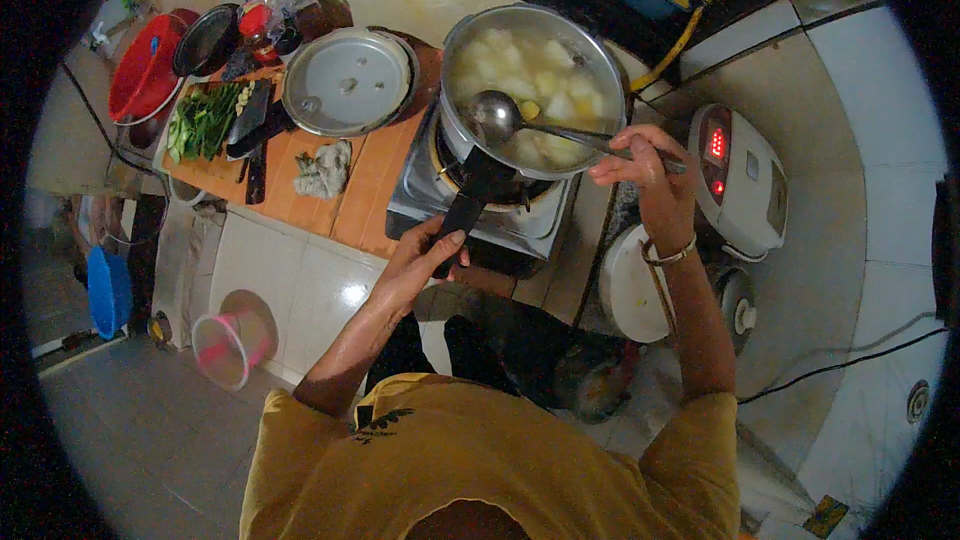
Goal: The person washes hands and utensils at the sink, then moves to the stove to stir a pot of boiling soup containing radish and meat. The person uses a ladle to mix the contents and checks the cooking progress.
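A large metal pot stands on a gas stove, with pale chunks of food in cloudy liquid inside. My left hand is closed around the pot's black handle. In my right hand is the handle of a metal ladle, whose bowl is over the food at the pot's near left part. Left of the pot lies a round metal lid. Farther left, chopped green vegetables rest beside a cleaver on a cutting board.
A crumpled cloth lies on the orange tiled counter. At the right stands a white rice cooker with a lit display. A red basin and a dark pan are at the far left. A pink bucket stands on the floor.
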Motion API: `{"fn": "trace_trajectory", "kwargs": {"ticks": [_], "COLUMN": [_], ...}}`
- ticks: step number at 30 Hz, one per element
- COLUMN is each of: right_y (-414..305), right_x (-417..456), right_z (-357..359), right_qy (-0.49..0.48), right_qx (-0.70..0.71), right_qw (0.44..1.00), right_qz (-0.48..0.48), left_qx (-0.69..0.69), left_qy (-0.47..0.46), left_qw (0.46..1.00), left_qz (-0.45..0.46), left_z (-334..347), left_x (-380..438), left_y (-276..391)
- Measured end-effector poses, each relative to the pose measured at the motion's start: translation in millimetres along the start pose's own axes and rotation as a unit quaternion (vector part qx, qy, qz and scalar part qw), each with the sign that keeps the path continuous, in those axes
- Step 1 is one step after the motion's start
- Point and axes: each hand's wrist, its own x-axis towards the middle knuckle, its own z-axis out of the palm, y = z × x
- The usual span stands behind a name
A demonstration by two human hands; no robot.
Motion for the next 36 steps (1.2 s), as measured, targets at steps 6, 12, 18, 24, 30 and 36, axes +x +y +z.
{"fn": "trace_trajectory", "kwargs": {"ticks": [6,12,18,24,30,36], "right_y": [-10,-12,0,3,0,11], "right_x": [-9,-9,-1,4,3,-1], "right_z": [-18,-16,1,14,22,-13], "right_qy": [-0.029,-0.108,-0.101,-0.042,-0.048,0.017], "right_qx": [-0.040,-0.118,-0.172,-0.131,-0.105,-0.041], "right_qw": [0.999,0.984,0.975,0.989,0.993,0.998], "right_qz": [-0.012,-0.079,-0.099,-0.054,-0.006,-0.047], "left_qx": [-0.010,-0.021,-0.037,-0.026,-0.015,-0.016], "left_qy": [0.019,0.025,0.006,-0.002,0.008,-0.001], "left_qw": [1.000,0.999,0.999,0.999,1.000,1.000], "left_qz": [0.004,0.020,0.019,0.019,0.010,0.016], "left_z": [5,5,2,2,2,1], "left_x": [-3,2,4,3,4,4], "left_y": [6,-1,-6,-2,-2,-3]}}
